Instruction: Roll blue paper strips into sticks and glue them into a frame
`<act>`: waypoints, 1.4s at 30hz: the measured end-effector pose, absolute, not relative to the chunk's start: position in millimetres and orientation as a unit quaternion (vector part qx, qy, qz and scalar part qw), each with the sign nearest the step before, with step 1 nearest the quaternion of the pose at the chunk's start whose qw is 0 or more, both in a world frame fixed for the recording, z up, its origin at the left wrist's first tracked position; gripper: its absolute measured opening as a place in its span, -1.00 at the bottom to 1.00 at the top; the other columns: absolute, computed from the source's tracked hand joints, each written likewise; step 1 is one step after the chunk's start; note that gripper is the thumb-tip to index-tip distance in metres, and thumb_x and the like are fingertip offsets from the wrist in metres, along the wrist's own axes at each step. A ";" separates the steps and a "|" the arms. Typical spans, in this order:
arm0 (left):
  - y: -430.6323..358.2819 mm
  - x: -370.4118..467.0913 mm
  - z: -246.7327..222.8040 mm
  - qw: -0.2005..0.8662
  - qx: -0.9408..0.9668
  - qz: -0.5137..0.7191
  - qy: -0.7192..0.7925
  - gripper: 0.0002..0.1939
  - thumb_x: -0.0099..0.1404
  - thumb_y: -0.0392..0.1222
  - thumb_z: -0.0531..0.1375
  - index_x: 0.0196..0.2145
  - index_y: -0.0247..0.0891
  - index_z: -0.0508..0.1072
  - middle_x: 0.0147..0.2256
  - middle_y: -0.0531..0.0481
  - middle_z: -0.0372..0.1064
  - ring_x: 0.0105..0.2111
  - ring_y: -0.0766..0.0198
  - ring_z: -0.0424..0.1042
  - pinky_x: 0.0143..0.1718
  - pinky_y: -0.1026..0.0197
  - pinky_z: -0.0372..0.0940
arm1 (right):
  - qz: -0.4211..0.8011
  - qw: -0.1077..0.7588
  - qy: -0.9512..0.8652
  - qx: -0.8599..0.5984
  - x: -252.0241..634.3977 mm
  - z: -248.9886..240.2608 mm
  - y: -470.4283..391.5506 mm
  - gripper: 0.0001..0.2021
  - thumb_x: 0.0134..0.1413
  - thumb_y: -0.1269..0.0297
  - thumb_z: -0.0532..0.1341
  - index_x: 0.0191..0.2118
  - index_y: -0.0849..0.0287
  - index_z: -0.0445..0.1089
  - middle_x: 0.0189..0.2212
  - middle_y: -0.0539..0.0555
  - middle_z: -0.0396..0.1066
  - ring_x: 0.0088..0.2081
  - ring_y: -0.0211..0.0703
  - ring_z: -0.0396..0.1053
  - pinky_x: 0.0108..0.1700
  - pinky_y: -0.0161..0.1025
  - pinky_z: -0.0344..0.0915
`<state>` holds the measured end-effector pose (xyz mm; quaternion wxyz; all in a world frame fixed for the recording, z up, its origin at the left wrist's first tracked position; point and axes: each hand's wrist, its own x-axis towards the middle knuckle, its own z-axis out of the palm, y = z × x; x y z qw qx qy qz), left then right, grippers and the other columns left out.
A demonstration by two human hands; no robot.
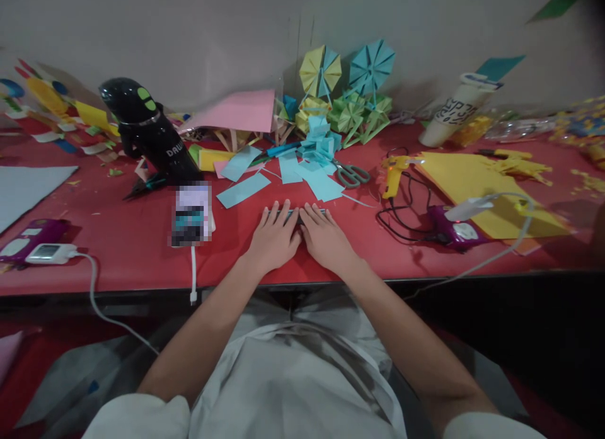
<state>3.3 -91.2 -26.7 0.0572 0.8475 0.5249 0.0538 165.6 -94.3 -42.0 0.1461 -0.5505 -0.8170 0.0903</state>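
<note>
Both hands lie palm down, side by side, near the front edge of the red table. My left hand [275, 239] has its fingers stretched forward and slightly apart. Beside it, my right hand [328, 239] is also flat with extended fingers, and the thumbs almost meet. Under the fingertips of both hands shows a thin dark strip with a bluish edge [299, 216]; most of it is covered, so I cannot make out what it is. Loose light blue paper pieces [244, 190] lie just beyond the fingers, with grey-green scissors [350, 174] behind my right hand.
On the red table [227, 262] are a phone [193, 215], a black bottle [151, 133] and a pink sheet [243, 111] to the left. Folded paper wheels [372, 64] stand behind. To the right are a yellow glue gun [393, 176], its cable, yellow sheets [466, 181] and a cup [451, 111].
</note>
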 end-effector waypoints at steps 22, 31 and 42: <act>-93.3 5.1 -26.2 0.074 0.839 0.046 0.538 -0.36 0.49 -0.05 -0.05 0.44 -0.27 0.04 0.47 -0.19 -0.22 0.45 -0.23 -0.26 0.41 -0.30 -0.20 | 0.112 0.124 -0.821 -0.546 187.7 -36.4 -95.9 -0.45 0.41 0.22 -0.08 0.39 0.35 0.12 0.43 0.27 -0.01 0.46 0.07 -0.08 0.44 0.20 -0.13; -85.1 6.3 -13.4 0.057 0.850 0.013 0.523 -0.42 0.50 -0.11 -0.09 0.40 -0.31 0.13 0.43 -0.20 -0.06 0.44 -0.17 -0.13 0.41 -0.28 -0.18 | 0.085 0.096 -0.841 -0.526 194.8 -13.3 -57.1 -0.63 0.27 0.50 0.00 -0.05 0.27 0.54 -0.04 0.26 0.54 0.01 -0.02 0.43 0.09 -0.11 0.27; -53.2 8.7 1.5 0.014 0.883 -0.018 0.470 -0.56 0.35 -0.50 -0.03 0.01 -0.34 0.54 -0.01 -0.26 0.39 0.02 0.01 0.38 -0.03 0.06 0.33 | 0.123 -0.028 -0.858 -0.498 188.3 13.1 -12.4 -0.69 0.11 0.54 0.15 -0.08 0.23 0.54 -0.10 0.18 0.56 -0.09 -0.09 0.44 -0.13 -0.27 0.23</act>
